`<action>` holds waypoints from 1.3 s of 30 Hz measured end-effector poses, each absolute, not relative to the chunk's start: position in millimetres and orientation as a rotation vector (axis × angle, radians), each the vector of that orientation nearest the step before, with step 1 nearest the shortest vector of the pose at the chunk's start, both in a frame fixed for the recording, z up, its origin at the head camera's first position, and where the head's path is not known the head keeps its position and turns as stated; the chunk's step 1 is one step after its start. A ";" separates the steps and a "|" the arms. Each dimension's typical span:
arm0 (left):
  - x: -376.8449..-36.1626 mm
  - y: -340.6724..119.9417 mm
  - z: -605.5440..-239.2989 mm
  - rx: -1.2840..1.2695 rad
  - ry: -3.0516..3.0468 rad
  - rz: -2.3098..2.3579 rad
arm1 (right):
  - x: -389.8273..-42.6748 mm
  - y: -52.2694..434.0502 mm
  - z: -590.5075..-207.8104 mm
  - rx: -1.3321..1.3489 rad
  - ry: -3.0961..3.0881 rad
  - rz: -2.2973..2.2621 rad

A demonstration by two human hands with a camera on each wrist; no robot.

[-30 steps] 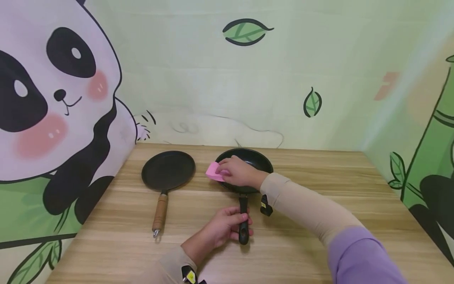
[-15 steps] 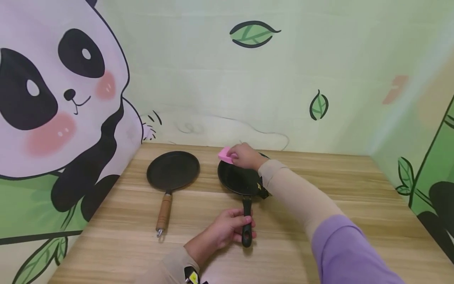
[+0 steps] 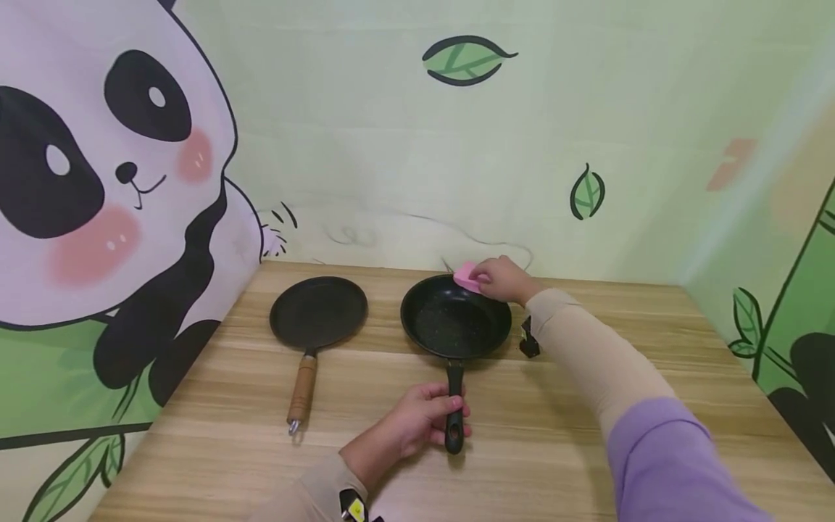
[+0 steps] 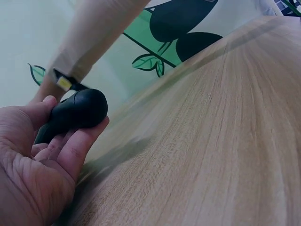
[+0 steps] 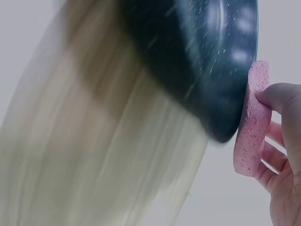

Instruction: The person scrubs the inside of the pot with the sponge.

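A black frying pan [image 3: 457, 319] stands on the wooden table, its handle toward me. My left hand [image 3: 417, 420] grips the black handle [image 3: 454, 413], thumb on top and fingers beneath; the left wrist view shows the handle's rounded end [image 4: 91, 108] between thumb and fingers. At the pan's far right rim, my right hand [image 3: 505, 279] pinches a pink sponge [image 3: 467, 278]. In the right wrist view the porous sponge [image 5: 254, 117] lies along the pan's rim [image 5: 225, 127], with the thumb on one side and fingers behind it.
A flat black griddle pan [image 3: 320, 312] with a wooden handle [image 3: 303, 391] lies to the left of the frying pan on the table [image 3: 215, 449]. Behind the table rises a pale green wall [image 3: 365, 159] printed with a panda and leaves.
My right hand has taken the sponge from the pan's left rim, over the far edge, to the far right rim. The left hand keeps its grip on the handle.
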State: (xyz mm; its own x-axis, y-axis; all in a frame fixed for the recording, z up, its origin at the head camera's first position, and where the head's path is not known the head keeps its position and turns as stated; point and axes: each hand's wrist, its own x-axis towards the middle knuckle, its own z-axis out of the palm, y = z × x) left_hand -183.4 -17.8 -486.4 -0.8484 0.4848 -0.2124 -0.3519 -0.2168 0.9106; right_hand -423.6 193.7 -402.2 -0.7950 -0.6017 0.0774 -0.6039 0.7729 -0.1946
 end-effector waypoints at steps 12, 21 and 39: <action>-185.2 -18.7 -487.7 0.194 1.507 2.096 | -377.5 249.1 -409.0 1.117 -2.891 0.459; -186.0 -18.2 -488.8 0.187 1.506 2.104 | -334.7 253.9 -412.5 1.221 -2.776 0.520; -188.6 -17.2 -494.2 0.210 1.487 2.128 | -314.2 194.4 -407.9 1.369 -3.005 0.780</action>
State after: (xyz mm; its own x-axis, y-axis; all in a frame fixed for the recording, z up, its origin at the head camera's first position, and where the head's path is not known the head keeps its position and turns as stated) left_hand -188.6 -17.2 -494.2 -0.8469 0.5039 -0.1699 -0.3328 -0.2532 0.9084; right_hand -314.2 194.4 -407.9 -0.6480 -0.7607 -0.0375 -0.6464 0.5753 -0.5013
